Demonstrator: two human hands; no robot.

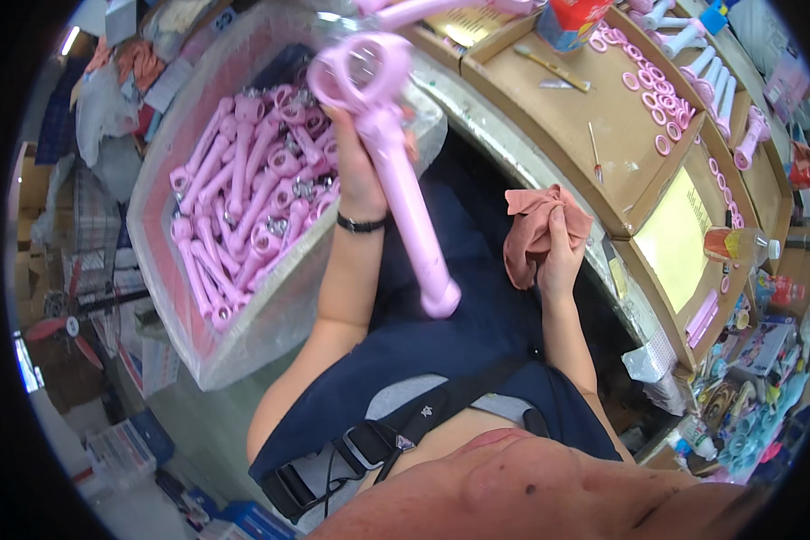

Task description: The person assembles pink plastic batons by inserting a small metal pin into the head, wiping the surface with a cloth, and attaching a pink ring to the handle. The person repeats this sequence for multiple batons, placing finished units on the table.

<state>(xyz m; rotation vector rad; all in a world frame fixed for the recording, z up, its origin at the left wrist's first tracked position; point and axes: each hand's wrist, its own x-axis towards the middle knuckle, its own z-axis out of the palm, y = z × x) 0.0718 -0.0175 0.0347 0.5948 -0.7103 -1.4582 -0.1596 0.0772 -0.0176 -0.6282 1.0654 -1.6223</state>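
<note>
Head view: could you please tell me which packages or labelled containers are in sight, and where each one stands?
Clear plastic-lined box: left of the left hand, full of pink handles.
Red and blue container: top of the workbench.
Small bottle: right, orange with a label.
Yellow sheet: right bench, blank-looking rectangle.

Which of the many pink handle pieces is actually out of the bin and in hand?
The pink handle piece gripped by the left hand, ring end up; the others lie piled in the lined bin.

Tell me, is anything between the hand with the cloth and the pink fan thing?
Nothing visible. The right hand, holding the pinkish cloth, sits beside the pink handheld fan body that the left hand holds up, with only open space over the dark lap between them.
</note>
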